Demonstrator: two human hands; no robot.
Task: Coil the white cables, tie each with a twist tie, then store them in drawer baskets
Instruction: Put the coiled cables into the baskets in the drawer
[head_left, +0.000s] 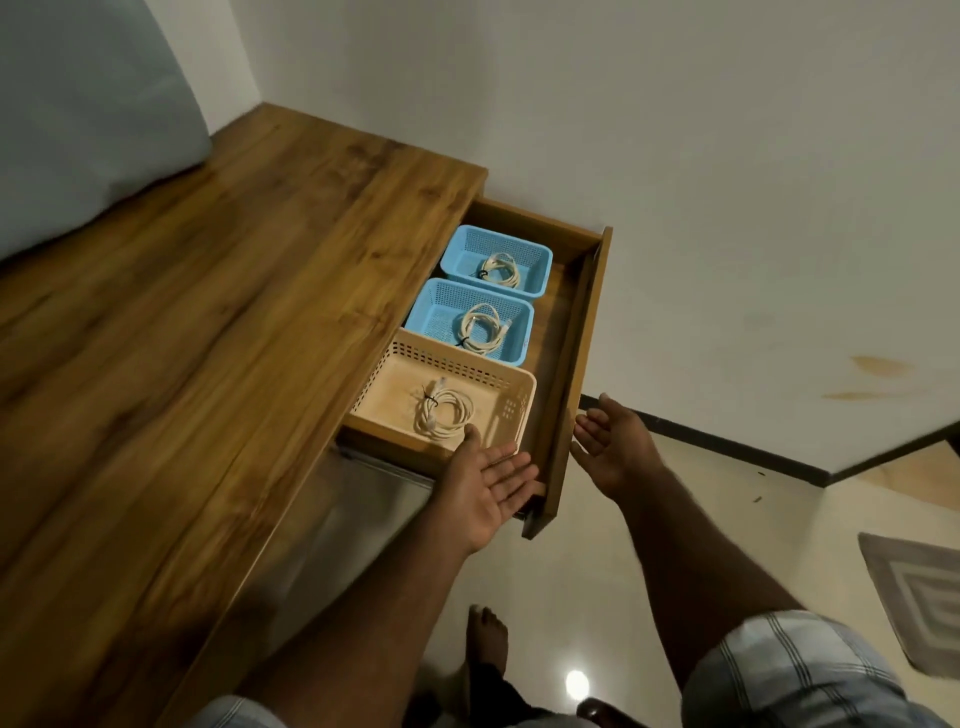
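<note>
Our open right hand (610, 447) sits just outside the drawer front (569, 384), nearer than our open, empty left hand (488, 480) above the beige basket's (511, 410) corner.

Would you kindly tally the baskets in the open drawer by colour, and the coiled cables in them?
Blue baskets: 2
Beige basket: 1
Coiled white cables: 3
Total: 6

Perforated plastic baskets (496, 257) in a grainy wooden drawer (571, 332).
</note>
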